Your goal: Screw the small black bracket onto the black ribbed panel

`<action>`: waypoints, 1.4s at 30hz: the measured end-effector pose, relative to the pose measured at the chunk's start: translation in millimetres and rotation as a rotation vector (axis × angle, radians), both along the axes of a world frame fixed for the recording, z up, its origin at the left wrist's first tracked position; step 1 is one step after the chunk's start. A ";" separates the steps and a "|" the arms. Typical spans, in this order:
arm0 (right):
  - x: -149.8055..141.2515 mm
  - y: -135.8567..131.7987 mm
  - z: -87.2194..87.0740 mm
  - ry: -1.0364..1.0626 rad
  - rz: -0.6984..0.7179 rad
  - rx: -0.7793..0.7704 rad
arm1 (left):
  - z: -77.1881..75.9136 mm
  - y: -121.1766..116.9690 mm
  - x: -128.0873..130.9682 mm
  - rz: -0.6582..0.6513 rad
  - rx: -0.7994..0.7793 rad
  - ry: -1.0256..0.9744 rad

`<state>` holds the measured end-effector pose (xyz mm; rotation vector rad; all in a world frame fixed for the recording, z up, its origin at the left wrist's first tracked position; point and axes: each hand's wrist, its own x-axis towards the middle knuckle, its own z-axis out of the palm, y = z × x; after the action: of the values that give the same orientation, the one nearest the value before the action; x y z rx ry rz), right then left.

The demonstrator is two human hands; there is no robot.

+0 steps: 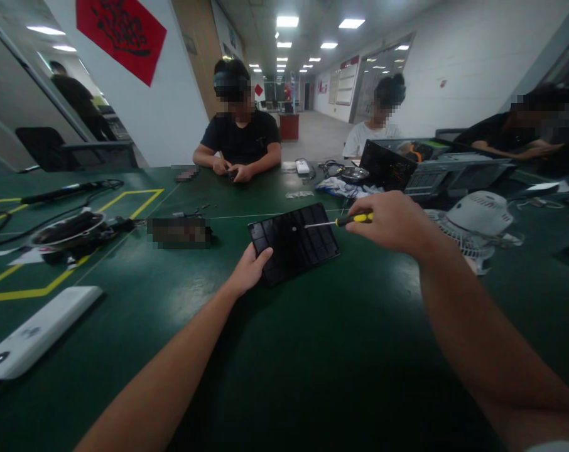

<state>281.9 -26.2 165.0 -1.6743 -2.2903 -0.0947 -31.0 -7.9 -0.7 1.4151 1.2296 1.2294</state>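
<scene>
My left hand grips the left edge of a flat black rectangular panel, its thumb lying over the near face. Raised ribs divide that face into squares, and a small pale round spot shows near its middle. The panel is tilted toward me above the table. In my right hand is a screwdriver with a yellow and black handle, fingers closed round it. Its thin metal shaft points left across the panel, the tip near the pale spot. Whether the tip touches the panel I cannot tell.
On the green table lie a long white device at left, a wire-ringed part with cables, and a small grey fan at right. Opened computer cases stand behind. A person sits opposite, handling a small object.
</scene>
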 end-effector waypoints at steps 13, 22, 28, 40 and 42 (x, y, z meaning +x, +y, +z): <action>-2.9 5.9 15.3 0.080 0.161 -0.055 | 10.7 -7.2 -4.0 -0.100 -0.033 0.034; -4.1 2.9 19.6 0.016 0.233 -0.017 | 10.4 -7.7 -6.4 -0.044 -0.140 0.095; -5.1 5.1 20.7 -0.007 0.241 0.052 | 16.4 -10.9 -4.2 -0.008 -0.151 0.142; -17.4 -0.3 11.7 -0.048 0.294 0.156 | 15.3 -11.8 -2.2 -0.004 -0.135 0.102; -18.0 -0.5 11.5 -0.064 0.296 0.160 | 14.5 -12.0 -2.2 -0.007 -0.130 0.092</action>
<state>263.9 -26.6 176.5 -1.2590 -2.4768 -0.2620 -33.2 -19.9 13.7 1.3923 1.3416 1.0694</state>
